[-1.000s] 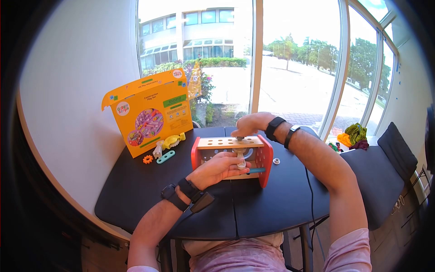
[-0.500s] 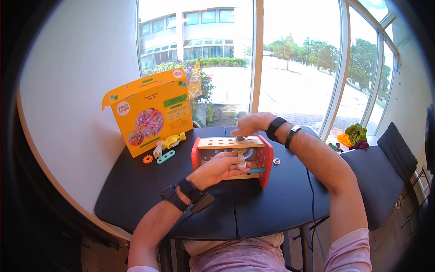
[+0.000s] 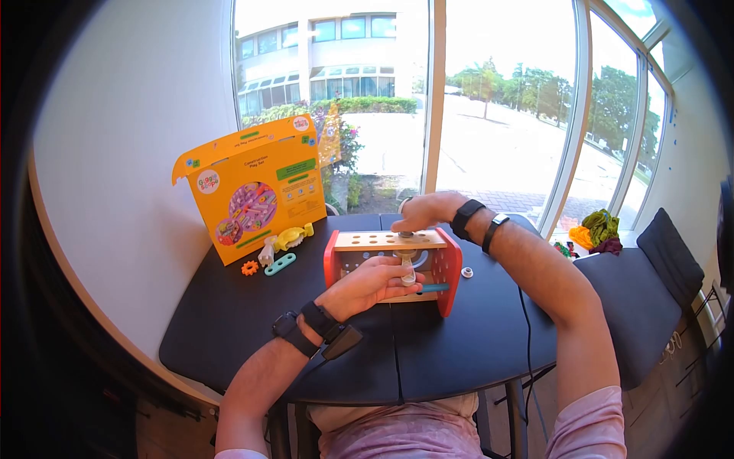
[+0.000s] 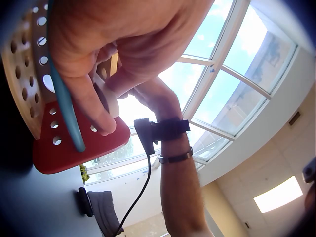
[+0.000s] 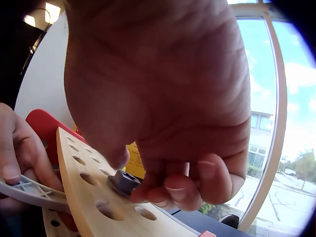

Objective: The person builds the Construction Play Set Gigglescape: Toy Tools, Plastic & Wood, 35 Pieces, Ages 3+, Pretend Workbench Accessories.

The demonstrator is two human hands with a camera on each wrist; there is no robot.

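A wooden toy workbench (image 3: 367,241) with a holed top board and red side panels (image 3: 449,271) stands on the table. Below the board's front edge my left hand (image 3: 371,281) grips a pale grey toy wrench (image 3: 408,277), whose ribbed handle shows in the right wrist view. My right hand (image 3: 430,210) reaches over the top and pinches a grey hex-headed toy bolt (image 5: 124,181), seated at a hole in the board. The wrench's rounded end sits beneath the board, under that bolt. Beside the left fingers runs a teal strip (image 4: 69,111), which meets the right side panel.
A small white-rimmed piece (image 3: 467,271) lies right of the workbench. To the left are an orange gear (image 3: 249,268), a blue holed strip (image 3: 280,265) and a yellow toy tool (image 3: 292,237), before an upright orange box (image 3: 256,180). A black cable (image 3: 527,352) hangs at the right.
The right hand's fingers shift slightly at the bolt head. The left hand and wrench keep their place, and the workbench stays where it was.
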